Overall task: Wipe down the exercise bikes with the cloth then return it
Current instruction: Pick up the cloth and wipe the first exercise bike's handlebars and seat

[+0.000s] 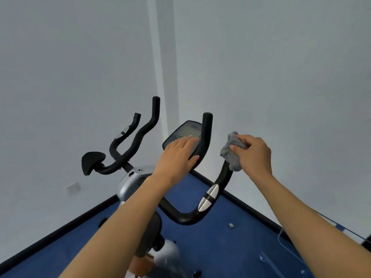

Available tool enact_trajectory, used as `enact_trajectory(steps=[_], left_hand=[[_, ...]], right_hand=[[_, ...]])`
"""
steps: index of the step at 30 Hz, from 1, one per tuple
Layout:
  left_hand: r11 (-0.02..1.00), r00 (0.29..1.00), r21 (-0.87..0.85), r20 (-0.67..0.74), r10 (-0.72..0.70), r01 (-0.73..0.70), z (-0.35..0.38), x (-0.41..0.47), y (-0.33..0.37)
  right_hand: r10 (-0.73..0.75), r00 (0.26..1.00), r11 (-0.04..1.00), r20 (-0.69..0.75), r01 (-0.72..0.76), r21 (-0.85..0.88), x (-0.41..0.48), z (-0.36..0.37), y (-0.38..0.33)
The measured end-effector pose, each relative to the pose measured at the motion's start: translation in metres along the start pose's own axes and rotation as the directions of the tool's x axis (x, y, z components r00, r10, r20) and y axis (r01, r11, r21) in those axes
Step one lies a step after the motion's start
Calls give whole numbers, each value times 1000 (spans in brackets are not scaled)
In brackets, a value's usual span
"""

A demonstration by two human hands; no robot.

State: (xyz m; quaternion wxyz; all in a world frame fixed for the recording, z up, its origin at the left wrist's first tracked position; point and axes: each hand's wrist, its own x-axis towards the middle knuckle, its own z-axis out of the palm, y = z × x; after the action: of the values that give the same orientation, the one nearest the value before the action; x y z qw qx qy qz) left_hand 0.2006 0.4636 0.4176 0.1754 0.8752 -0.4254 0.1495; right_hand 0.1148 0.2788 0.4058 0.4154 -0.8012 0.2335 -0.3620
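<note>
The cloth is a fuzzy grey. The exercise bike's handlebar is matte black, with a shiny silver grip plate banded by a thin black stripe. The console is dark grey around a pale greenish-grey screen. The bike's body is silver-grey, and the saddle of the second bike is black. The floor is deep blue, edged by a black skirting beneath plain pale grey walls.

both bare forearms reaching forward and up, left grip palm down with fingers spread flat, thumb tucked beside, right grip raised a little higher, fingers curled closed in a bunched pinch, wrist bent downward
</note>
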Motion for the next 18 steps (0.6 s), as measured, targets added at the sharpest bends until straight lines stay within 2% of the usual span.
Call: enact_trajectory(steps=[10, 14, 18], left_hand=[[973, 988, -177, -63, 138, -148, 19, 79, -36], [932, 967, -261, -111, 230, -252, 26, 109, -49], [854, 916, -338, -204, 345, -396, 33, 131, -64]], right_hand=[[39, 999, 999, -30, -40, -20, 33, 38, -5], [67, 992, 996, -107, -73, -54, 33, 49, -17], [77, 975, 991, -209, -98, -93, 26, 67, -24]])
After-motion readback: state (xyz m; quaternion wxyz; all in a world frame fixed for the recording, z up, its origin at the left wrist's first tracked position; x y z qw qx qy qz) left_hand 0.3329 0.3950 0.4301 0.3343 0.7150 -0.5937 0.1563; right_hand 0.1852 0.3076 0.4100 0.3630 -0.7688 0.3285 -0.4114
